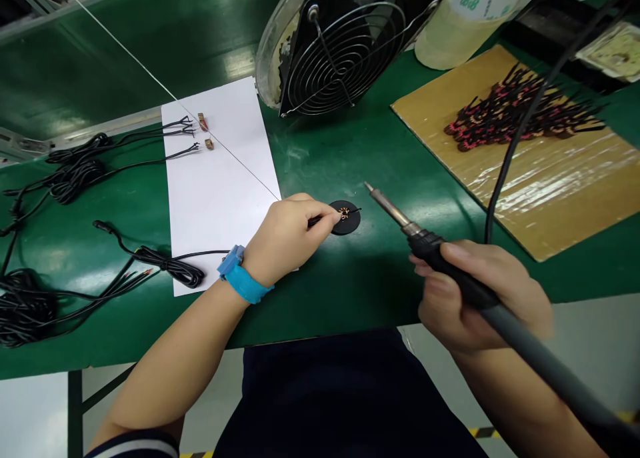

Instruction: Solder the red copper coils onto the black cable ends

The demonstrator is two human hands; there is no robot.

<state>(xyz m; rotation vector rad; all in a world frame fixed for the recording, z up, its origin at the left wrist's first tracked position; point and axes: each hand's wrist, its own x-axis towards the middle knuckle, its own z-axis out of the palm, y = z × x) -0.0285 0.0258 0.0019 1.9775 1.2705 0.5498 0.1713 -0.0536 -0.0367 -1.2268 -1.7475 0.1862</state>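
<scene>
My left hand [295, 228], with a blue band at the wrist, pinches a black cable [314, 222] at the edge of a small black disc [347, 226]. On the disc lies a small part with gold-coloured contacts [345, 213], partly covered by my fingertips. A thin wire [235, 158] runs down from the upper left and goes out of sight behind this hand. My right hand [480, 291] is wrapped round the handle of a soldering iron [395, 211]. Its bare tip points up and left, a short way right of the disc and apart from it.
White paper [220, 198] lies left, holding cable ends and small copper-coloured pieces [203, 122]. Coiled black cables [80, 178] spread further left. A fan with a wire guard [345, 58] stands behind. At right, a brown board [545, 211] bears a pile of short black-and-red parts [515, 115].
</scene>
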